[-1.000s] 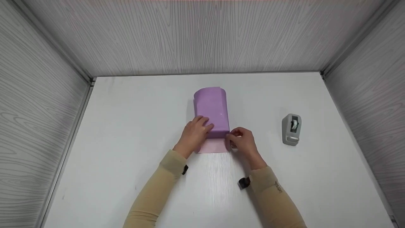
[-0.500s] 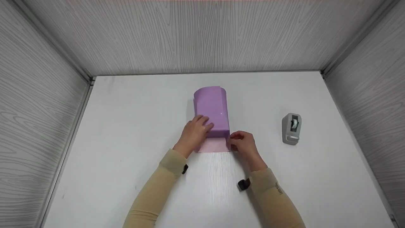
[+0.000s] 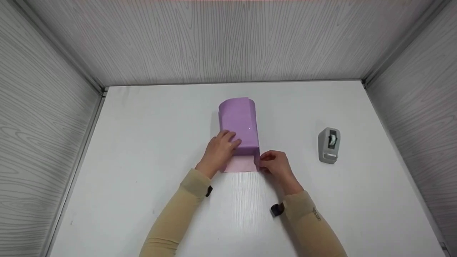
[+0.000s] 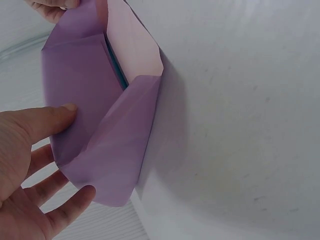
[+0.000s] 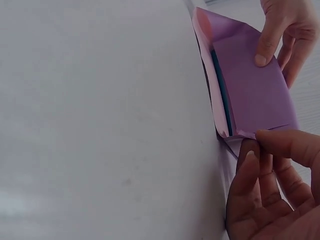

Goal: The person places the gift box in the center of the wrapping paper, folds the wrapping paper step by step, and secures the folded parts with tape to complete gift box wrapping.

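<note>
Now | left hand [image 3: 217, 152]: spread grip, holding purple paper [image 3: 238, 117] | right hand [image 3: 277, 165]: narrow grip, pinching its corner fold

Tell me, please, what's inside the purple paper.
A blue edge shows at the open end of the purple paper; the rest is covered, so I cannot tell what it is.

Long tan sleeves [image 3: 170, 217], dark lettering [image 3: 316, 214] on the right, small black device [image 3: 277, 210] at each wrist
</note>
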The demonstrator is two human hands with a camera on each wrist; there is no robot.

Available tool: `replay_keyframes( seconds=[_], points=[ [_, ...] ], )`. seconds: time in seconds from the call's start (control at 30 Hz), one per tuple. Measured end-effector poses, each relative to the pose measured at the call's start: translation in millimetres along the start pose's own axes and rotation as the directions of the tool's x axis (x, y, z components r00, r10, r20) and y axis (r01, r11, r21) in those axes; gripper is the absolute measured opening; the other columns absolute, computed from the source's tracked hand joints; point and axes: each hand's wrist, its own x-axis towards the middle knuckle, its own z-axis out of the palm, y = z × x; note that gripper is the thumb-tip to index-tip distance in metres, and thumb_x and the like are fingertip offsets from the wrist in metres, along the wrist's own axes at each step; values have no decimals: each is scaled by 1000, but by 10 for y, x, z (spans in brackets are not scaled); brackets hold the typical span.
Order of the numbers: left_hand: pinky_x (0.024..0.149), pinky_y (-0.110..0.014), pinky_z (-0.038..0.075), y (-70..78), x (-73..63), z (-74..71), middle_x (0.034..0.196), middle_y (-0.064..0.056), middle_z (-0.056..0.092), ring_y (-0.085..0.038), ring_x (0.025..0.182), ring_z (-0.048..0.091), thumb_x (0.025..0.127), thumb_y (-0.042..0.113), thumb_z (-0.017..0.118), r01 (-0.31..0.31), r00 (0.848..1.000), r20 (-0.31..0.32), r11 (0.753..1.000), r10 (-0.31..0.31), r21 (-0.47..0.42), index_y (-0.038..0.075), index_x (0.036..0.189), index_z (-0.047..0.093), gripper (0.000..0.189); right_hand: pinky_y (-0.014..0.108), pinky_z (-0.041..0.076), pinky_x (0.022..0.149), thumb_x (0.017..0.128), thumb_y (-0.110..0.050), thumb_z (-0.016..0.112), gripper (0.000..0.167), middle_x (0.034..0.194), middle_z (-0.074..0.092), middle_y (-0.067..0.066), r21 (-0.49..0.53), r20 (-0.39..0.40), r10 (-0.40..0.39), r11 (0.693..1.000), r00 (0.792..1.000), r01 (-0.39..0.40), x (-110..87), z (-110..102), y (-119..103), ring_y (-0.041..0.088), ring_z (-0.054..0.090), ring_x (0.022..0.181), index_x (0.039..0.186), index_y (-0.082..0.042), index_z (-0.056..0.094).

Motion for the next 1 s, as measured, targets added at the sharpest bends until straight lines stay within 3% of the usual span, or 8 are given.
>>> replay_keyframes(
  seconds=[0.13, 0.3, 0.47, 0.6, 0.67, 0.77, 0.87, 1.0],
  points=[
    [80, -45, 54, -5, 0, 6, 124, -10, 61, -30, 118, 52, 92, 18, 70, -2, 1000, -1, 1000, 2, 8, 20, 117, 70, 26, 29, 53, 59, 81, 0, 73, 19, 83, 66, 10, -72, 10, -20, 997, 1000, 20, -18, 3, -2, 21, 67, 69, 99, 2, 67],
    [84, -45, 53, -2, -2, -5, 128, -9, 59, -29, 122, 50, 92, 19, 70, 20, 999, 42, 1000, -20, 1, 21, 121, 69, 29, 32, 54, 59, 82, 0, 72, 15, 83, 65, 10, -169, 11, -68, 983, 998, 69, -45, 11, -15, 22, 66, 70, 96, 1, 66],
    [87, -44, 52, 4, -3, -5, 131, -8, 57, -28, 125, 48, 92, 22, 70, 32, 997, 73, 999, -32, 4, 22, 125, 68, 33, 32, 54, 58, 81, 1, 71, 15, 84, 64, 10, -193, 6, -107, 975, 994, 106, -69, 10, -24, 21, 64, 71, 96, 0, 66],
    [88, -45, 52, 10, -6, -7, 131, -8, 57, -29, 125, 48, 92, 23, 70, 36, 996, 77, 999, -36, 2, 22, 125, 67, 33, 34, 55, 67, 84, -6, 72, 14, 91, 67, 7, -240, -4, -186, 954, 983, 179, -91, 13, -31, 20, 65, 80, 98, -3, 71],
    [89, -45, 51, 13, -8, -12, 132, -9, 57, -29, 125, 47, 92, 22, 70, 39, 996, 77, 999, -38, -5, 22, 125, 67, 33, 37, 55, 75, 87, -9, 71, 15, 95, 69, 6, -299, 1, -254, 923, 967, 243, -99, 17, -27, 21, 66, 87, 102, -4, 73],
    [88, -45, 51, 14, -9, -14, 131, -9, 58, -28, 125, 48, 92, 22, 70, 38, 997, 70, 999, -37, -8, 22, 125, 68, 33, 40, 52, 86, 91, -11, 69, 19, 103, 71, 7, -396, 43, -365, 848, 930, 351, -111, 19, -24, 24, 65, 98, 107, -4, 73],
    [87, -45, 52, 11, -9, -11, 130, -8, 58, -28, 124, 48, 93, 22, 69, 34, 998, 61, 999, -34, 0, 22, 125, 68, 32, 42, 50, 92, 93, -11, 67, 19, 109, 70, 8, -466, 129, -434, 767, 892, 441, -114, 14, -24, 25, 63, 106, 110, -5, 72],
    [87, -45, 52, 7, -12, -5, 130, -9, 58, -28, 124, 48, 93, 22, 68, 31, 998, 56, 999, -30, -10, 21, 125, 68, 31, 40, 45, 99, 94, -12, 66, 25, 120, 66, 7, -535, 279, -456, 657, 845, 531, -98, -5, -25, 24, 59, 116, 117, -6, 70]
  ],
)
